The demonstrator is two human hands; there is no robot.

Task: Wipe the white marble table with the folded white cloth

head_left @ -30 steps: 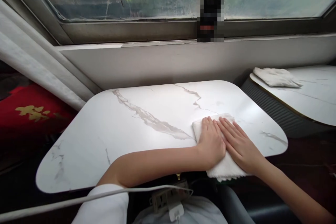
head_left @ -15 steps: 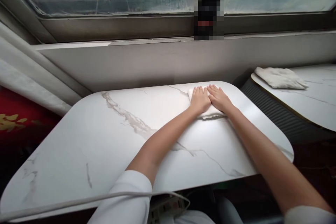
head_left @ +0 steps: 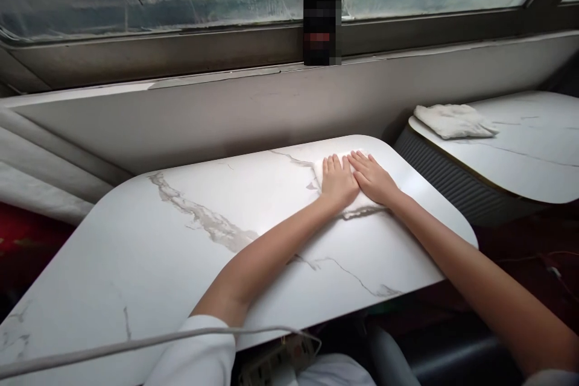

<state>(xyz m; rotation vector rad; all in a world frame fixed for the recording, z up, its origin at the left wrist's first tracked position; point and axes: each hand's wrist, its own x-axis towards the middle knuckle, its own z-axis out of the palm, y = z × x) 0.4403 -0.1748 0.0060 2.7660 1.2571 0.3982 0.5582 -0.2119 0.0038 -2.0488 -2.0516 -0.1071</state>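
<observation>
A folded white cloth lies on the white marble-patterned table, close to its far right corner. My left hand rests flat on the cloth, its fingers stretched toward the window. Beside it, my right hand also presses flat on the cloth, its fingers pointing up and left. The two hands touch or nearly touch at the middle. Both palms and part of the cloth beneath them are hidden.
A second white cloth sits on a neighbouring marble-patterned table at right. A grey cable crosses the near left, leading toward a power strip. Behind the table stand a low wall and windows. A curtain hangs at left.
Both hands and the cloth have slid a little toward me, away from the table's far edge. My view has turned to the right, showing more of the neighbouring table.
</observation>
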